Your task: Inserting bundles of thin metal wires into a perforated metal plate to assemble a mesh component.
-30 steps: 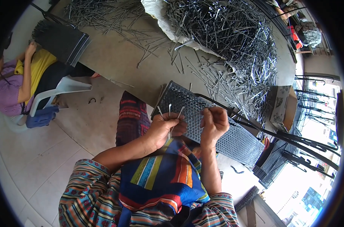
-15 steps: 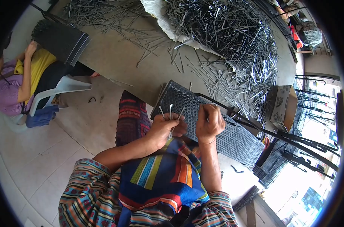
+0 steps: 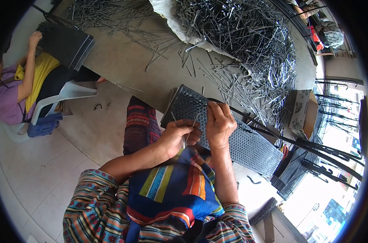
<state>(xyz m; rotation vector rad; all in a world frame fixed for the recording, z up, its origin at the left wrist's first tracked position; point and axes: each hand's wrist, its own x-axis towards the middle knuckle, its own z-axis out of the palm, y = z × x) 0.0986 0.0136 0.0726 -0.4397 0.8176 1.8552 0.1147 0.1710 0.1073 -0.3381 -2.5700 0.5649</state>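
My left hand (image 3: pixel 179 131) is closed around a few thin metal pins with small knobbed ends (image 3: pixel 197 118), which stick up between the fingers. To its right, my right hand (image 3: pixel 221 121) is held with thumb and fingertips pressed together over a long dark panel (image 3: pixel 252 148) covered in rows of small round holes. What those fingertips hold, if anything, is hidden. The panel lies slanted at the table's near edge, running from upper left to lower right. Shiny black bits show along the upper edge at its left end.
A big heap of loose metal pins (image 3: pixel 232 24) covers the table (image 3: pixel 123 56) ahead, partly on a torn white sheet (image 3: pixel 166 14). An open cardboard box (image 3: pixel 304 115) and black hooked rods (image 3: pixel 329 150) stand right. Another person (image 3: pixel 20 95) sits at left by a dark block.
My right hand has shifted slightly up and left along the panel, its fingertips pointing left. The middle pin no longer shows in my left hand. The other person's hand has risen.
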